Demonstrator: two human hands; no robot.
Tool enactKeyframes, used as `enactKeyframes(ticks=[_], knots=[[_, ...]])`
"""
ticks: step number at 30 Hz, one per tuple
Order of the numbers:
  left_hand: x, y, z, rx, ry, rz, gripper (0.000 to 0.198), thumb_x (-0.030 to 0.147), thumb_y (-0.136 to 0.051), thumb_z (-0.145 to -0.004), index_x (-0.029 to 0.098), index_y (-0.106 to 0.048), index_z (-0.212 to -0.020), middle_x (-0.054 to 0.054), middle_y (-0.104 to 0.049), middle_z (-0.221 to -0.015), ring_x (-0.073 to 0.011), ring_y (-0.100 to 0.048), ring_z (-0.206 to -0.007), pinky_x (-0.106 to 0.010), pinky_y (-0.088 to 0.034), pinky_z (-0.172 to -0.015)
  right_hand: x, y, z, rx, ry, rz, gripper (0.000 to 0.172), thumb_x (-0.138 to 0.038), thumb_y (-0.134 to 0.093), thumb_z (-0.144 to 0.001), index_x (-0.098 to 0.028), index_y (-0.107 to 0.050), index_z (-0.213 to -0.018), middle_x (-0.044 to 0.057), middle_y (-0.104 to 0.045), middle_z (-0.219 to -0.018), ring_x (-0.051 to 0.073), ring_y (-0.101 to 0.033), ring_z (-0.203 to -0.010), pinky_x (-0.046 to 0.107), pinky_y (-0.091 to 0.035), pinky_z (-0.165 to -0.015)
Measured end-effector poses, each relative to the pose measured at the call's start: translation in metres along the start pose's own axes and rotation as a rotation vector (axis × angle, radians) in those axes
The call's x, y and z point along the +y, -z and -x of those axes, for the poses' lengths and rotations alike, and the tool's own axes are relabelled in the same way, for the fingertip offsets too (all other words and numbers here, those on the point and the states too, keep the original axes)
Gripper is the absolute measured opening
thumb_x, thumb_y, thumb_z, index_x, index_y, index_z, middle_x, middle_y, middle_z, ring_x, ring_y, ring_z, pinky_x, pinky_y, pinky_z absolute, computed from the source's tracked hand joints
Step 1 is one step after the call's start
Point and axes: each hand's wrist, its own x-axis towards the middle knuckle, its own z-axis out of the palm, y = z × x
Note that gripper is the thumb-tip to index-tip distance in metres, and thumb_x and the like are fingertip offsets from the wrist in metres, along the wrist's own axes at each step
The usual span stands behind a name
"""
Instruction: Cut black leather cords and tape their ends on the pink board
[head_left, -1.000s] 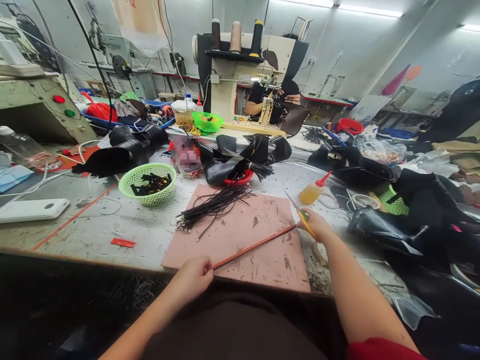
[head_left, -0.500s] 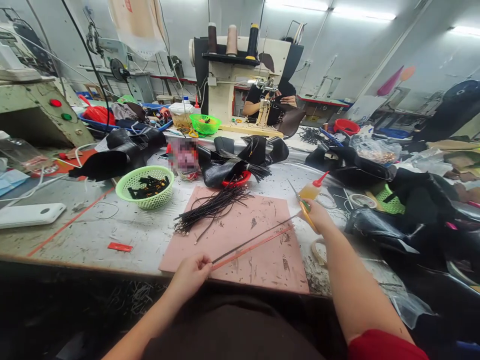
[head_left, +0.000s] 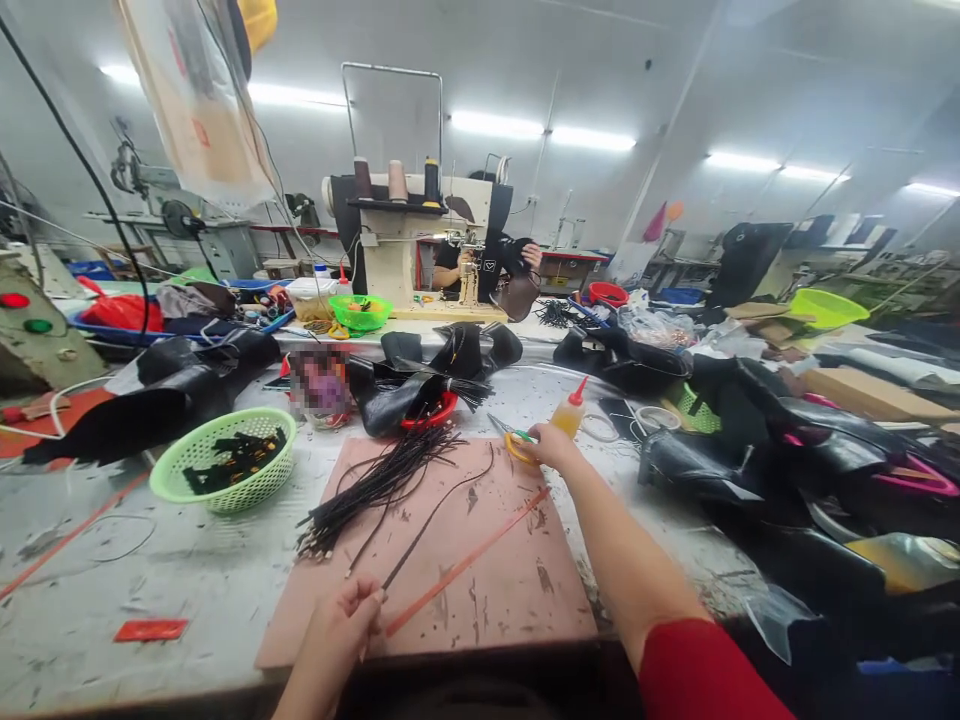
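My left hand (head_left: 346,618) pinches the near end of a thin black cord (head_left: 435,515) that curves up across the pink cutting mat (head_left: 487,590). A thin orange strip (head_left: 465,563) lies diagonally on the mat beside my fingers. My right hand (head_left: 551,447) reaches out over the mat's far right corner and grips yellow-handled scissors (head_left: 514,437), blades pointing left. A bundle of black cords (head_left: 375,488) with metal tips lies on the mat's left part.
A green basket (head_left: 223,472) of black pieces stands at the left. A glue bottle (head_left: 570,412) with a red tip sits just beyond my right hand. Black leather pieces (head_left: 420,375) pile behind the mat and at the right. A person sits at a sewing machine (head_left: 409,240).
The black cord's far end came free from my right hand and now curves over the mat. The orange strip lies flat on the mat. The camera tilted up and the hands moved left.
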Motion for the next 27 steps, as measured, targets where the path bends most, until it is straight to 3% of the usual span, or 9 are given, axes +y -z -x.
enactKeyframes(ticks=[5,8,11,15,18,20,23,25,27], knots=[[0.007,-0.004,-0.002,-0.024,0.054,0.098,0.033,0.04,-0.066,-0.045,0.015,-0.053,-0.063,0.007,-0.047,-0.04,-0.0038,-0.03,-0.032,-0.016,-0.021,-0.035,0.052,0.014,0.048,0.02,-0.136,-0.003,0.015,-0.03,-0.062,-0.064,-0.017,-0.058,-0.059,0.013,-0.064,-0.077,0.027,-0.059,-0.081,0.033,-0.039,-0.065],[0.01,-0.011,-0.004,-0.001,0.035,0.175,0.035,0.041,-0.068,-0.045,0.015,-0.055,-0.065,0.007,-0.048,-0.042,-0.0038,-0.031,-0.033,-0.016,-0.022,-0.034,0.075,0.012,0.077,0.0,-0.196,-0.076,0.029,-0.027,-0.07,-0.05,-0.018,-0.045,-0.039,0.006,-0.053,-0.049,0.026,-0.057,-0.065,0.034,-0.038,-0.059],[0.019,-0.021,-0.005,-0.025,0.009,0.253,0.034,0.038,-0.07,-0.047,0.015,-0.056,-0.067,0.007,-0.049,-0.044,-0.0039,-0.033,-0.036,-0.015,-0.026,-0.036,0.077,0.001,0.095,0.034,-0.164,-0.232,0.027,-0.014,-0.065,-0.045,-0.019,-0.039,-0.039,-0.003,-0.04,-0.04,0.018,-0.049,-0.051,0.029,-0.036,-0.054],[0.034,-0.033,-0.003,-0.058,0.049,0.371,0.034,0.033,-0.073,-0.043,0.016,-0.057,-0.068,0.005,-0.056,-0.049,-0.0079,-0.046,-0.044,-0.018,-0.039,-0.045,0.04,-0.021,0.112,0.212,-0.049,-0.525,0.015,-0.014,-0.048,-0.058,-0.021,-0.034,-0.056,-0.005,-0.038,-0.053,0.012,-0.042,-0.052,0.025,-0.038,-0.053],[0.037,-0.042,0.001,-0.074,0.035,0.444,0.033,0.03,-0.076,-0.043,0.017,-0.059,-0.068,0.0,-0.065,-0.075,-0.0115,-0.058,-0.064,-0.021,-0.046,-0.061,-0.009,-0.039,0.13,0.335,0.055,-0.742,0.009,-0.017,-0.038,-0.065,-0.022,-0.03,-0.065,-0.004,-0.037,-0.062,0.012,-0.042,-0.058,0.025,-0.042,-0.057],[0.034,-0.046,0.006,-0.139,0.035,0.476,0.03,0.032,-0.077,-0.046,0.017,-0.06,-0.066,-0.002,-0.065,-0.09,-0.0145,-0.061,-0.078,-0.022,-0.046,-0.069,-0.043,-0.048,0.143,0.363,0.223,-1.017,0.006,-0.02,-0.038,-0.067,-0.022,-0.033,-0.069,-0.003,-0.039,-0.064,0.012,-0.042,-0.058,0.026,-0.042,-0.056],[0.027,-0.05,0.011,-0.265,0.047,0.483,0.027,0.034,-0.077,-0.051,0.016,-0.062,-0.065,-0.003,-0.067,-0.081,-0.0166,-0.06,-0.083,-0.022,-0.044,-0.074,-0.081,-0.057,0.16,0.236,0.491,-1.266,0.003,-0.023,-0.044,-0.068,-0.02,-0.043,-0.07,-0.002,-0.045,-0.062,0.013,-0.046,-0.057,0.026,-0.041,-0.056],[0.025,-0.049,0.013,-0.297,0.036,0.475,0.027,0.034,-0.077,-0.051,0.015,-0.064,-0.066,-0.002,-0.067,-0.07,-0.0146,-0.06,-0.074,-0.02,-0.044,-0.07,-0.096,-0.061,0.166,0.181,0.563,-1.213,0.001,-0.021,-0.045,-0.069,-0.02,-0.045,-0.068,-0.002,-0.045,-0.059,0.013,-0.046,-0.055,0.026,-0.04,-0.054],[0.025,-0.046,0.014,-0.276,0.038,0.488,0.027,0.032,-0.078,-0.05,0.015,-0.065,-0.066,0.0,-0.066,-0.062,-0.0124,-0.058,-0.064,-0.019,-0.044,-0.062,-0.104,-0.063,0.167,0.247,0.638,-1.094,0.005,-0.019,-0.048,-0.067,-0.021,-0.043,-0.066,-0.003,-0.044,-0.058,0.013,-0.045,-0.054,0.025,-0.039,-0.053]])
